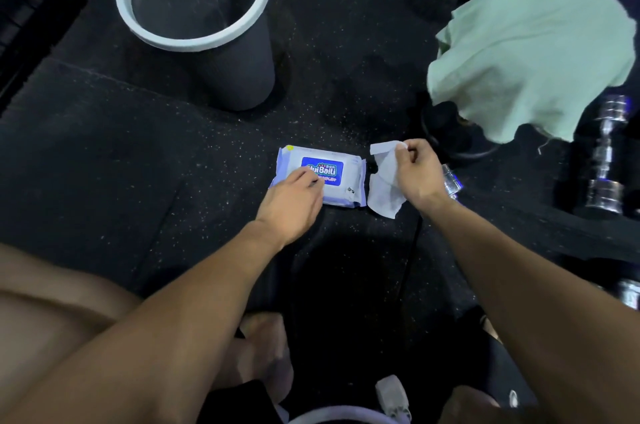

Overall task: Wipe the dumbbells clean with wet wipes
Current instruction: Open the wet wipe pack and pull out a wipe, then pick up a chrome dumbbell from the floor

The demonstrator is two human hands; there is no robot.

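Nearest the camera, two bare forearms reach out over the dark speckled floor [104,153]. The left hand [294,201] lies flat on the pack of wet wipes [332,177], fingers pressing its near left part. Just right of the pack, the right hand [419,174] pinches a white wipe [384,188] by its top edge, and the wipe hangs down unfolded. A shiny dumbbell [606,160] lies on the floor to the right, well apart from the wipe. Above it a pale green cloth [530,52] drapes over something dark. Farther left stands a dark bin [221,52] with a white rim.
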